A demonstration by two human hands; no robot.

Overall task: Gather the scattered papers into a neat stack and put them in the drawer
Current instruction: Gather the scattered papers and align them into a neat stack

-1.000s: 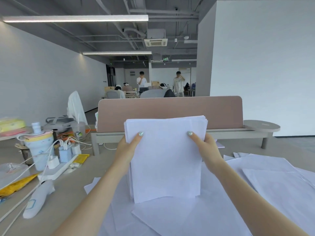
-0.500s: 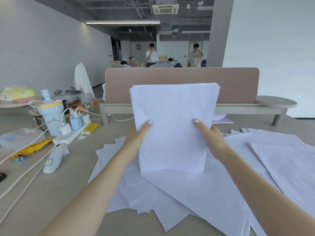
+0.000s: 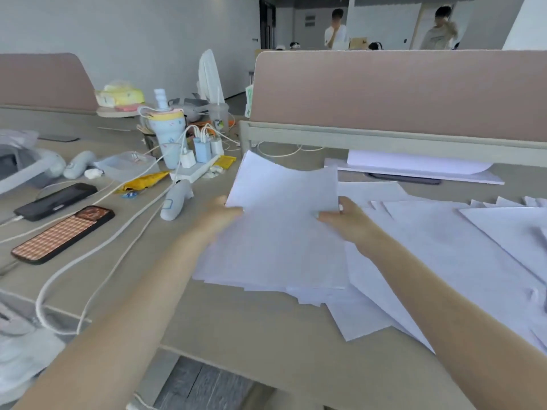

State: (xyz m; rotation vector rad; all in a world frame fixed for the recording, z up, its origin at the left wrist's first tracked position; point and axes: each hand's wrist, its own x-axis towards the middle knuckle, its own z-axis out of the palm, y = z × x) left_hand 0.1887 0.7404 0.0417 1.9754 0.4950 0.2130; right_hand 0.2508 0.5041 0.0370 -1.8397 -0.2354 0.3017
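Note:
A stack of white papers (image 3: 281, 226) lies tilted low over the desk, its near edge resting on other sheets. My left hand (image 3: 220, 217) grips the stack's left edge and my right hand (image 3: 344, 218) grips its right edge. More loose white sheets (image 3: 444, 255) are spread across the desk to the right and under the stack. Another pile of paper (image 3: 414, 167) lies under the pink divider. No drawer is in view.
Left of the papers lie a grey handheld device (image 3: 176, 199), two phones (image 3: 63, 233), cables, a power strip with chargers (image 3: 201, 161) and a pale blue cup (image 3: 167, 134). A pink divider panel (image 3: 399, 93) closes the desk's far side. People stand far behind it.
The stack was held upright in front of me; it has been lowered and tipped flat toward the desk. My view has swung down and left.

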